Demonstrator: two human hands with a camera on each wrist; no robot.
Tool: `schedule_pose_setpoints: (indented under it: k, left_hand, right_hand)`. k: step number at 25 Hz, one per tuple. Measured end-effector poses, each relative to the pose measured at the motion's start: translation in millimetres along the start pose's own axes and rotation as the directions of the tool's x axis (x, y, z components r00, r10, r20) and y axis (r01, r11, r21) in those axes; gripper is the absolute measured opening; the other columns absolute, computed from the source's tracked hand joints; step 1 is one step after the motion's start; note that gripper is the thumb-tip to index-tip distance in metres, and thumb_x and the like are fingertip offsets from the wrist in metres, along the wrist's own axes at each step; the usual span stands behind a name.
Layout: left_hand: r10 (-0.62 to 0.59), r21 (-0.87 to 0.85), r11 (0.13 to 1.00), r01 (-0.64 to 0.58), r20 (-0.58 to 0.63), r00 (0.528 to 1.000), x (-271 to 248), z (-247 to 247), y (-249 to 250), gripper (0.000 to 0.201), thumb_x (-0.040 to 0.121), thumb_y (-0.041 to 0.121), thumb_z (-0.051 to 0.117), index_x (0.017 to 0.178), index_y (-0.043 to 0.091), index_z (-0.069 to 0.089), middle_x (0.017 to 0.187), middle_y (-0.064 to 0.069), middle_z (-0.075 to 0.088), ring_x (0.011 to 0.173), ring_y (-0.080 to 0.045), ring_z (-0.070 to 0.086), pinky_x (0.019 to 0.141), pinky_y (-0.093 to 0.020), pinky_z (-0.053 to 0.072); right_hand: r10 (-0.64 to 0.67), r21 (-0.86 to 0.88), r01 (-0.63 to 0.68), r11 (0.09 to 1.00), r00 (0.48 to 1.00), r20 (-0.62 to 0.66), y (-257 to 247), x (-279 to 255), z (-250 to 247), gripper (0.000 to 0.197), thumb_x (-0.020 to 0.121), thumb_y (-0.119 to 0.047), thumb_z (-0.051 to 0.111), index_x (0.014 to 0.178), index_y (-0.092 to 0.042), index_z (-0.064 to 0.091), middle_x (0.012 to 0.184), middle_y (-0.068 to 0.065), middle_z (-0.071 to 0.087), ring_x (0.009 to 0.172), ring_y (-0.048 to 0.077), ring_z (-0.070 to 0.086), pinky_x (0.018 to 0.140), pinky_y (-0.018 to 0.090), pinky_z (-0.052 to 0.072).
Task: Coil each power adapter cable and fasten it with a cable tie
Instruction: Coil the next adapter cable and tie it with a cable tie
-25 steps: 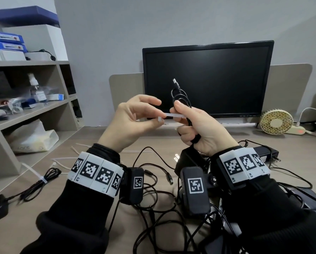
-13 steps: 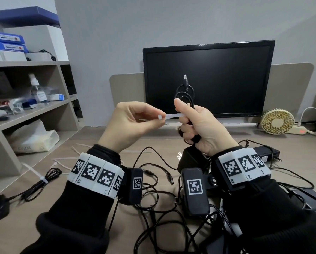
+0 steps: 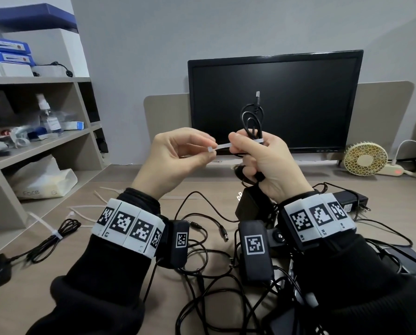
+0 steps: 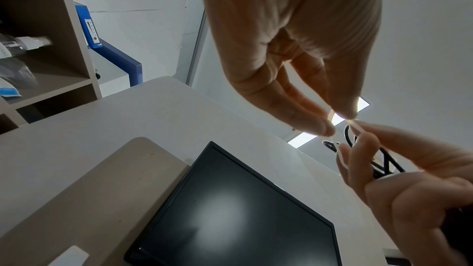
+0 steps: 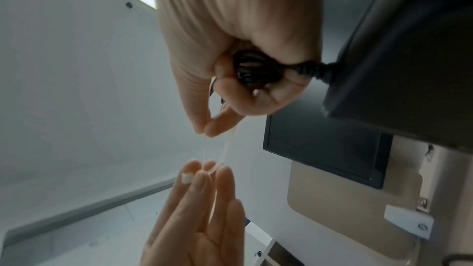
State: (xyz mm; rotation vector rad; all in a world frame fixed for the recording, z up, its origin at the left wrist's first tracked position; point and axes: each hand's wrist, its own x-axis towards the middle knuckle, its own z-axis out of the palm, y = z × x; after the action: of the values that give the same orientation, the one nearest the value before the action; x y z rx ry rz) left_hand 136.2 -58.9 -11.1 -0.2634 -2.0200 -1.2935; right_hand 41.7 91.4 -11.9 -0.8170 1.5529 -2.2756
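Even indoor light; ceiling panels (image 4: pixel 340 115) glare in wrist views, hands blurred, edges warped.

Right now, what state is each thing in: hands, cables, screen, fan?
Left hand: pinching the white plastic cable tie by its head end.
Right hand: gripping the coiled black adapter cable, tie wrapped round, not yet cinched.
Black flat monitor: dark.
Bundled black cable at left: already tied.
Round cream desk fan: apparently still.

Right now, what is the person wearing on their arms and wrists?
Both arms are in black long sleeves with ribbed cuffs. The left wrist band and right wrist band are white, printed with square black-and-white markers. A black box-shaped camera with its own marker hangs under each wrist. The hands are bare.
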Motion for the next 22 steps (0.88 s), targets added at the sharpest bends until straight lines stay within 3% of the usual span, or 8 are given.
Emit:
schedule_pose_setpoints:
  k: [5,14,22]
  left_hand:
    - [-0.013,-0.032,0.999,0.012,-0.035,0.999,-1.1,-0.5,4.4,0.015,0.077,0.000,0.072,0.087,0.011,0.071,0.081,-0.001,0.074,0.075,-0.013,0.070,0.071,-0.023,0.057]
    - [0.043,0.045,0.998,-0.044,0.028,0.999,0.3,-0.6,-0.6,0.014,0.079,0.008,0.072,0.090,0.017,0.073,0.086,-0.002,0.071,0.073,-0.014,0.066,0.073,-0.031,0.053]
    - [0.063,0.037,0.997,-0.064,0.030,0.998,0.8,0.2,-0.9,0.013,0.078,0.009,0.072,0.088,0.017,0.073,0.084,0.002,0.070,0.073,-0.013,0.065,0.072,-0.029,0.053]
  right_hand:
    - [0.086,0.156,-0.090,0.984,0.996,0.036,-1.3,3.2,-1.6,0.008,0.088,-0.016,0.066,0.091,-0.013,0.059,0.062,-0.006,0.062,0.038,0.001,0.031,0.034,0.012,0.027]
    - [0.082,0.125,-0.087,0.988,0.996,0.039,1.0,3.1,-1.3,0.014,0.086,-0.013,0.068,0.096,-0.011,0.057,0.062,-0.004,0.063,0.039,0.002,0.032,0.036,0.013,0.026]
    - [0.140,0.203,-0.149,0.968,0.989,0.057,0.4,3.7,-1.1,0.009,0.089,-0.012,0.064,0.085,-0.014,0.056,0.058,-0.007,0.058,0.034,0.001,0.031,0.033,0.011,0.027]
